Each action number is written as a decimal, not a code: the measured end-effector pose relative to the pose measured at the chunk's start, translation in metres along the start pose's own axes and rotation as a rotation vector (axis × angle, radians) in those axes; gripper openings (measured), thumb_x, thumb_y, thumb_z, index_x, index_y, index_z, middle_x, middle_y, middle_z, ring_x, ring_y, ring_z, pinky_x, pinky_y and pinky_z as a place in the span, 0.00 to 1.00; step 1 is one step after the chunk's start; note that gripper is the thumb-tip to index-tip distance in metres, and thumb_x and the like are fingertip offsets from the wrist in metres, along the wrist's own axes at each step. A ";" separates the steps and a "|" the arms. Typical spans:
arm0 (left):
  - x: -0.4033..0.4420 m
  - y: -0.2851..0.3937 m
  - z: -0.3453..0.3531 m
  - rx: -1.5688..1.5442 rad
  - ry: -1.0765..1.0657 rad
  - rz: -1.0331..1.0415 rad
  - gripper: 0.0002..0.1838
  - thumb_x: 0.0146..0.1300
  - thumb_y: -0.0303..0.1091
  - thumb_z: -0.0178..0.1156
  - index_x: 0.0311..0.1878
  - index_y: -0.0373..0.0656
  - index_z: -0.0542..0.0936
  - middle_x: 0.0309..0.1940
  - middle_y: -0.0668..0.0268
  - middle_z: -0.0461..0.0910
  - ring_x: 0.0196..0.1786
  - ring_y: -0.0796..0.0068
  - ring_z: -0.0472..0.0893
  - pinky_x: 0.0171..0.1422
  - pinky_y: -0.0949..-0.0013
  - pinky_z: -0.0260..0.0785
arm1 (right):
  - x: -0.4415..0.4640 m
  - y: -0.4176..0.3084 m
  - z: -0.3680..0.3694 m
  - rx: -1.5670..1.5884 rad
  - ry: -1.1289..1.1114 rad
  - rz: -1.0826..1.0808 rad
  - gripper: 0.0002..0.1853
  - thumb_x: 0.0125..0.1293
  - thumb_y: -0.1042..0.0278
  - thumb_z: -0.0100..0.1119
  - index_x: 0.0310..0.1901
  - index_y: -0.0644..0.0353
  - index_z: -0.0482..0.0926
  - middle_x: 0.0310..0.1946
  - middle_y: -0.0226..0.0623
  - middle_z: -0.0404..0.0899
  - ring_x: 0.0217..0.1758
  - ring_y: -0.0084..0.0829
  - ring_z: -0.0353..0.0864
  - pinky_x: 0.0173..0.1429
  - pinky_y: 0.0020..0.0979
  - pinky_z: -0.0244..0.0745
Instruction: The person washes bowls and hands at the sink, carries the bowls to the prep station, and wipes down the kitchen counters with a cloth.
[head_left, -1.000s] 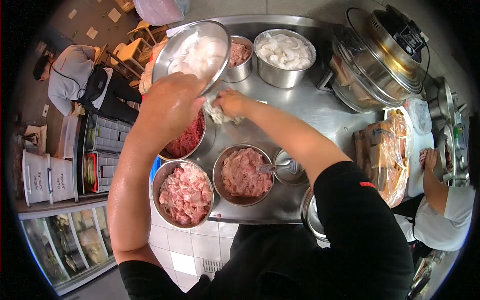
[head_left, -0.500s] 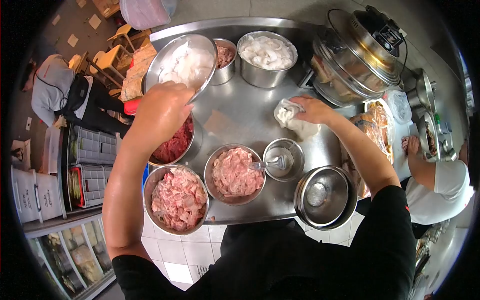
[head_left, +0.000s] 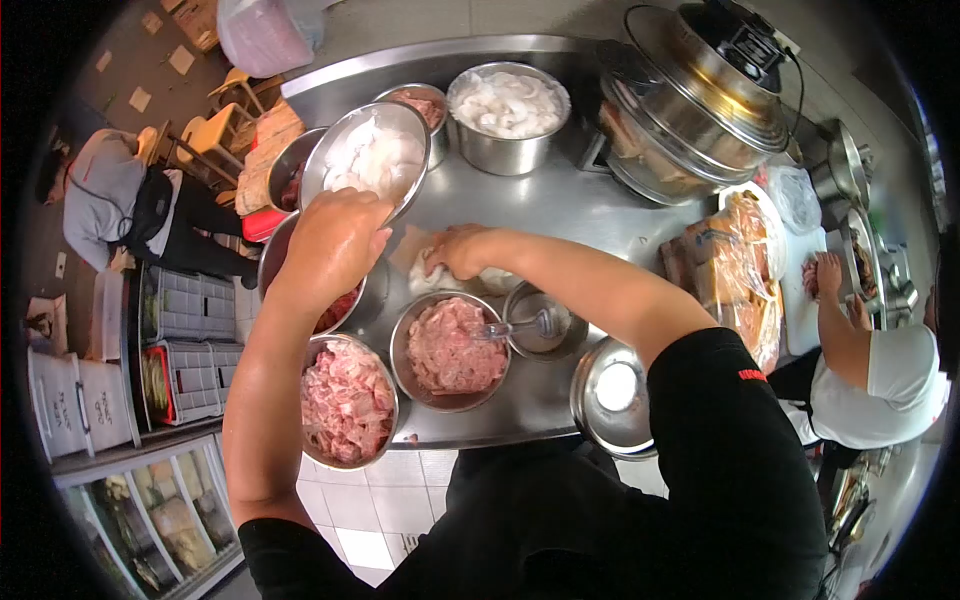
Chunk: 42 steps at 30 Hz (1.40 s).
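Observation:
My left hand point(head_left: 345, 235) is closed on the near rim of a steel bowl point(head_left: 415, 180) with white pieces in it, held tilted above the other containers. My right hand point(head_left: 458, 250) presses a white cloth point(head_left: 430, 277) on the steel table point(head_left: 480, 212), beside a light brown patch. Just below the cloth sits a bowl of minced meat point(head_left: 455, 352), with a clear-handled utensil point(head_left: 520, 326) lying across its rim and over a small steel bowl point(head_left: 550, 342). A bowl of cut meat point(head_left: 345, 402) stands at the near left edge.
A deep pot of white pieces point(head_left: 508, 108) stands at the back. Large covered steel cookware point(head_left: 690, 110) and wrapped food point(head_left: 745, 285) occupy the right. Stacked empty bowls point(head_left: 612, 395) are near the front edge. One co-worker point(head_left: 885, 385) is at right, another point(head_left: 120, 200) at left.
Over the last second my right hand moved right with the cloth, then back left. My left hand still holds the tilted bowl. The view has shifted.

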<state>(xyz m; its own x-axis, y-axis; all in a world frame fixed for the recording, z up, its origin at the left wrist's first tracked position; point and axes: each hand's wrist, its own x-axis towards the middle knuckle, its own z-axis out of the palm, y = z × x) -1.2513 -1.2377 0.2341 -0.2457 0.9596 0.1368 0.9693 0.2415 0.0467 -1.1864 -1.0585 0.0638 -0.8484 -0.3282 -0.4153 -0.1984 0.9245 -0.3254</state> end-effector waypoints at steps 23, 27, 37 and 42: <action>0.069 0.069 0.108 0.046 -0.237 -0.092 0.17 0.62 0.44 0.62 0.48 0.43 0.81 0.45 0.56 0.83 0.53 0.53 0.79 0.59 0.53 0.68 | -0.223 0.147 0.043 -0.144 0.183 0.756 0.25 0.57 0.67 0.57 0.60 0.50 0.75 0.57 0.50 0.76 0.60 0.46 0.76 0.61 0.42 0.73; 0.062 0.126 0.114 -0.232 -0.207 -0.018 0.20 0.62 0.47 0.64 0.48 0.40 0.80 0.48 0.51 0.82 0.54 0.49 0.79 0.58 0.51 0.68 | -0.213 0.136 0.068 -0.116 0.003 0.666 0.31 0.54 0.69 0.61 0.63 0.47 0.72 0.63 0.57 0.68 0.63 0.48 0.75 0.64 0.40 0.71; 0.133 0.105 0.177 -0.246 -0.415 -0.022 0.17 0.64 0.39 0.60 0.48 0.35 0.80 0.42 0.46 0.82 0.49 0.45 0.81 0.53 0.51 0.72 | -0.270 0.076 0.116 0.091 -0.058 0.531 0.21 0.57 0.63 0.61 0.55 0.44 0.77 0.59 0.52 0.70 0.59 0.51 0.78 0.61 0.43 0.73; 0.178 0.103 0.170 -0.349 -0.319 -0.335 0.19 0.66 0.44 0.58 0.48 0.37 0.81 0.44 0.46 0.83 0.47 0.47 0.82 0.53 0.51 0.73 | -0.282 0.067 0.112 0.181 0.020 0.581 0.19 0.60 0.60 0.59 0.55 0.42 0.78 0.57 0.52 0.71 0.58 0.53 0.78 0.62 0.44 0.72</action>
<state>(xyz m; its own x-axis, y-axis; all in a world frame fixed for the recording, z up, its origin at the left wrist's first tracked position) -1.1927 -1.0175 0.0946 -0.4706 0.8478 -0.2447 0.7643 0.5302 0.3670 -0.9053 -0.9260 0.0646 -0.8022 0.2253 -0.5530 0.3850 0.9030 -0.1906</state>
